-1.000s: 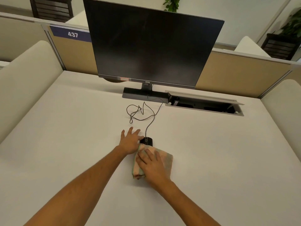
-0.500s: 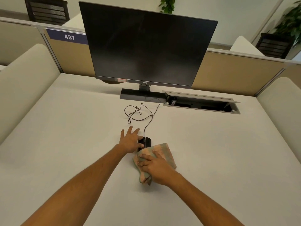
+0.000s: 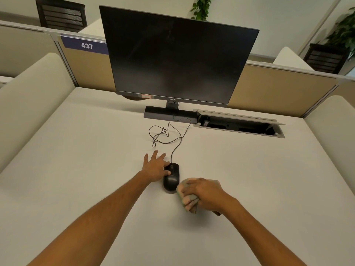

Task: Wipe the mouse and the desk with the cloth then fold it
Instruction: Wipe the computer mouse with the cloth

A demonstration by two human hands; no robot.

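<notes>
- Mouse (image 3: 171, 177), black, lay on the pale tabletop (image 3: 76, 169), about in the middle, in front of the screen.
- The left hand (image 3: 156, 167) lay flat with its fingers spread wide apart, its grip around nothing. Its thumb side touched the left side of the mouse.
- The right hand (image 3: 206, 194) had its grip bunched tight around the cloth (image 3: 189, 200). The cloth was scrunched up, with peach and green stripes showing.
- The cloth sat on the tabletop just beside the near right corner of the mouse. I could not tell if it touched the mouse.
- A thin black wire (image 3: 167, 135) ran from the front of the mouse, looped on the tabletop, and went toward the foot of the screen.
- The big dark monitor (image 3: 178, 60) was off. Small letters on its bottom edge read "BenQ".
- A little red and white sticker (image 3: 146, 96) was on the bottom edge too. Its words were too small to read.
- A blue sign (image 3: 86, 45) on the wall behind the tabletop read "437" in white.
- An open cable box (image 3: 238, 124) was set into the tabletop to the right of the screen's foot.
</notes>
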